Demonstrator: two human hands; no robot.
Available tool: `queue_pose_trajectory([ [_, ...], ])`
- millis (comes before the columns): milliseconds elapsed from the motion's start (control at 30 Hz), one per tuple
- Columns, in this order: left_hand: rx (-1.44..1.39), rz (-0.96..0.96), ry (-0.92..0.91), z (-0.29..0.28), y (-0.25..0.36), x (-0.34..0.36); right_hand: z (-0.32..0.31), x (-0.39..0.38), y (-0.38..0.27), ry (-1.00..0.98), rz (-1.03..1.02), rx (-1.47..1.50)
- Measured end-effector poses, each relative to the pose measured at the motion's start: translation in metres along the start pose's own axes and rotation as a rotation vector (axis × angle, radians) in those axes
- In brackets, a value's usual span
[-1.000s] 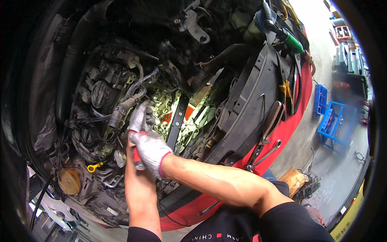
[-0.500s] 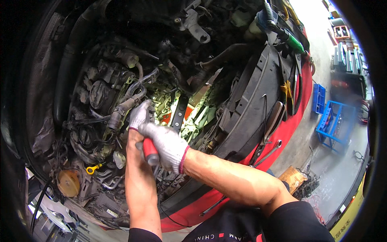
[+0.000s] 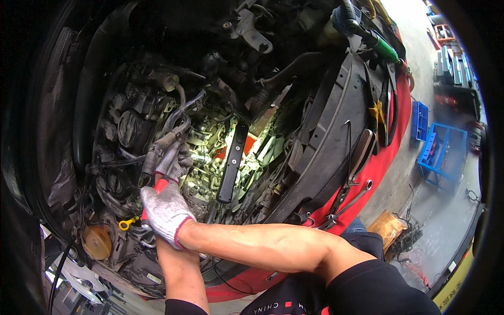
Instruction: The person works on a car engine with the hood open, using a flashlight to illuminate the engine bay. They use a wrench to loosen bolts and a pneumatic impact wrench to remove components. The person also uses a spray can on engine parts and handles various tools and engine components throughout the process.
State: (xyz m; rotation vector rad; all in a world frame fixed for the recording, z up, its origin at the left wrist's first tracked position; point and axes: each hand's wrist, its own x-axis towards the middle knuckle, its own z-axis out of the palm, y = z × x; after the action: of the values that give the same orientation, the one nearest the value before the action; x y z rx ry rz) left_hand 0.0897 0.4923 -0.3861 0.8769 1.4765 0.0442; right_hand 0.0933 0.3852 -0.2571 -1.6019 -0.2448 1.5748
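Observation:
My right hand [image 3: 167,207], in a pale grey work glove, is closed round the red handle of a tool [image 3: 161,185]; its working end is hidden. My left hand [image 3: 174,161], in a dirty glove of the same kind, reaches into the engine bay beside a metal pipe fitting [image 3: 157,148]. Its fingers are partly hidden, so what they hold does not show. My right forearm crosses over the left one. A slim black work light [image 3: 229,170] lies to the right of my hands, among brightly lit engine parts [image 3: 202,165].
A yellow dipstick ring [image 3: 125,224] and an orange-tan cap [image 3: 97,242] sit at the lower left. Along the red car front [image 3: 388,142] lie a wrench [image 3: 354,198], a black-handled tool [image 3: 362,152] and a green-ended air tool [image 3: 386,50]. A blue rack [image 3: 438,157] stands on the floor.
My right hand has swung left and slightly down with the red-handled tool, now over my left wrist. My left hand has drawn back a little, and more of the work light shows.

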Motion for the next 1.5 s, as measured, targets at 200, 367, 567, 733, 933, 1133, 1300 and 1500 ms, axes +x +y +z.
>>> queue_pose_trajectory([
  [200, -0.012, 0.001, 0.005, -0.013, -0.009, -0.010, 0.010, -0.015, 0.022, 0.117, -0.094, 0.078],
  [367, -0.010, -0.028, -0.053, 0.002, -0.019, -0.028, -0.069, -0.060, -0.007, -0.141, -0.133, -0.090],
  [567, -0.126, -0.094, -0.200, 0.004, -0.041, -0.028, -0.067, -0.079, 0.006, -0.141, 0.083, 0.020],
  [733, 0.001, -0.106, -0.166, 0.014, -0.030, -0.020, -0.063, -0.064, 0.005, -0.011, 0.024, 0.069],
  [933, -0.002, -0.123, -0.182, 0.004, -0.029, 0.003, -0.051, -0.042, -0.002, -0.092, -0.003, 0.068],
  [1133, 0.043, -0.126, -0.268, -0.002, -0.030, 0.022, -0.025, -0.033, 0.002, 0.006, 0.009, -0.011],
  [1300, 0.015, -0.082, -0.243, -0.012, -0.042, 0.037, -0.027, -0.027, -0.008, 0.048, -0.065, 0.025],
  [1500, 0.223, -0.066, -0.166, 0.023, -0.022, 0.015, -0.069, -0.028, -0.006, -0.080, -0.085, -0.155],
])
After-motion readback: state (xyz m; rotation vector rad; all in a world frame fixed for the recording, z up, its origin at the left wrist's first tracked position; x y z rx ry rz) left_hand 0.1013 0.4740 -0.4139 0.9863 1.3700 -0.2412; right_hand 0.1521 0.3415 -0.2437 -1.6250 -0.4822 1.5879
